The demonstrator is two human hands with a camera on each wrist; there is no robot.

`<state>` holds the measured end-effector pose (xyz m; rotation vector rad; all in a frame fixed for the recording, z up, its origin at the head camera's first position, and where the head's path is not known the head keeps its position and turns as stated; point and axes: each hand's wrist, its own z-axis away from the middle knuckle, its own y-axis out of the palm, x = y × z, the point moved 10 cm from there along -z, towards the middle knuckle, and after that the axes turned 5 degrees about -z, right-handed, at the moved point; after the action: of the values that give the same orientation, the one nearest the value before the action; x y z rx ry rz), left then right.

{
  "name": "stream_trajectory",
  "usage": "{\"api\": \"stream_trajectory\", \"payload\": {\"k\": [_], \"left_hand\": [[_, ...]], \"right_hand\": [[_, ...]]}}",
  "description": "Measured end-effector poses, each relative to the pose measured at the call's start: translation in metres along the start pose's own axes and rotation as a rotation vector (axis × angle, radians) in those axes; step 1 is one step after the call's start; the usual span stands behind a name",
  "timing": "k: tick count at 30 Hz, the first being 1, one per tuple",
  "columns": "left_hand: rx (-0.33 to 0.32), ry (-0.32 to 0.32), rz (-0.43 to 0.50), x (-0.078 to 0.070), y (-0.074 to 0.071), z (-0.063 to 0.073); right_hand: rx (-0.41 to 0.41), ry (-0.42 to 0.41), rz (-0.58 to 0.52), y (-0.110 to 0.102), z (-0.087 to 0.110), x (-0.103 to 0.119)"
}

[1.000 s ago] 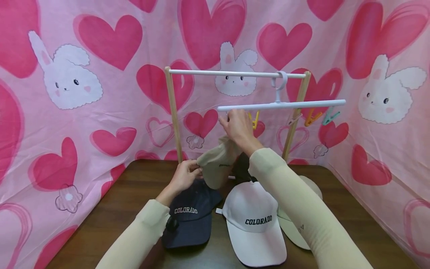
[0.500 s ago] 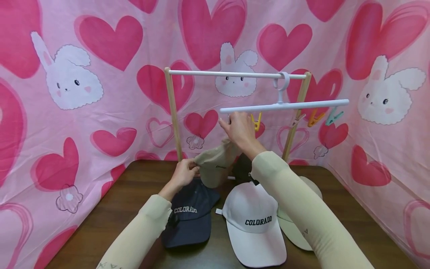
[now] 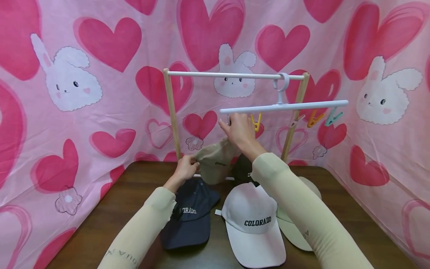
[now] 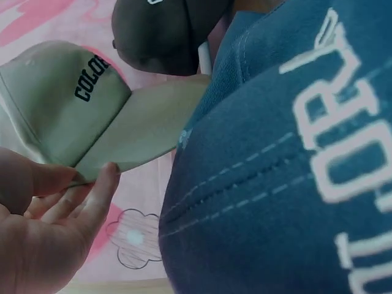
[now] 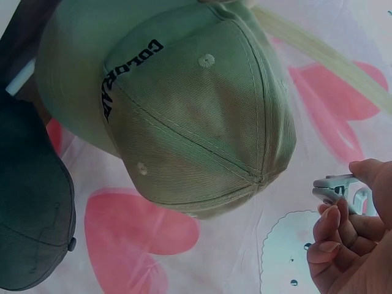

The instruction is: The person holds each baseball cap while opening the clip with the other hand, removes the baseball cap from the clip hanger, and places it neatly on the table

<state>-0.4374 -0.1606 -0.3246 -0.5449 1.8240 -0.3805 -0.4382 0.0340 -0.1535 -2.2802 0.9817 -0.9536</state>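
Note:
A beige cap (image 3: 216,162) hangs in the air over the dark wooden table. My left hand (image 3: 184,168) pinches its edge beside the brim, thumb above and fingers below in the left wrist view. Under the left end of a white clip hanger (image 3: 285,107), my right hand (image 3: 240,129) pinches a pale clip (image 5: 338,187) between thumb and fingers. In the right wrist view the crown of the beige cap (image 5: 202,116) is apart from that clip. Yellow (image 3: 256,122), pink (image 3: 297,121), orange (image 3: 314,118) and teal (image 3: 333,117) clips hang along the bar.
The hanger hooks onto the white rod (image 3: 231,75) of a wooden stand. On the table are a navy cap (image 3: 188,220), a white cap (image 3: 255,220), a pale cap (image 3: 292,231) partly behind my right forearm, and a dark cap (image 3: 242,168) at the back.
My left hand has risen a little and tilted the beige cap. The hanger has shifted slightly right with my right hand, which stays under its left end.

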Motion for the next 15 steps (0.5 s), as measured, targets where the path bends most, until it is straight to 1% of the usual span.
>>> {"api": "stream_trajectory", "payload": {"k": [3,7,10,12,15], "left_hand": [[-0.018,0.007,-0.035,0.001,0.0,-0.003],[-0.025,-0.009,-0.052,0.009,0.001,-0.007],[-0.015,-0.044,-0.055,0.016,0.001,-0.008],[0.006,-0.067,-0.049,0.02,0.002,-0.008],[0.045,-0.124,0.009,0.027,0.004,-0.007]], "right_hand": [[0.003,0.004,-0.001,0.001,0.001,-0.002],[0.008,0.004,0.003,0.002,0.002,-0.002],[0.013,0.003,0.001,0.002,0.002,-0.002],[0.011,-0.001,0.0,0.001,0.002,-0.001],[0.006,-0.008,-0.001,0.0,0.002,0.0]]}}
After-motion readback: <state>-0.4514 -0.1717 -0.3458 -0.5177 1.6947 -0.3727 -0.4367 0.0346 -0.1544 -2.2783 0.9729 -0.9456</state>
